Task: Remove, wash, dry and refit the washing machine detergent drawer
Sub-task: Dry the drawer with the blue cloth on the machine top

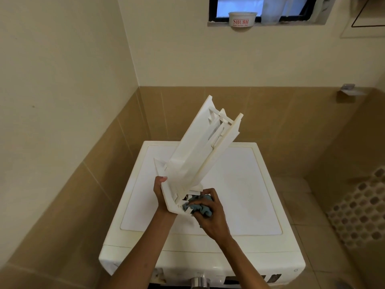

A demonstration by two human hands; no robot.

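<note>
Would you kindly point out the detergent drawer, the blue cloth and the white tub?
detergent drawer [191,155], head view, on its broad side wall.
blue cloth [199,207], head view, on its bunched middle.
white tub [242,20], head view, on its printed front.

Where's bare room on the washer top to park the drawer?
Widest bare patch: washer top, between the drawer and its right edge. Narrower strip between the left hand and the left edge. Crowded at centre: drawer, and right hand with cloth, held over it.
</note>
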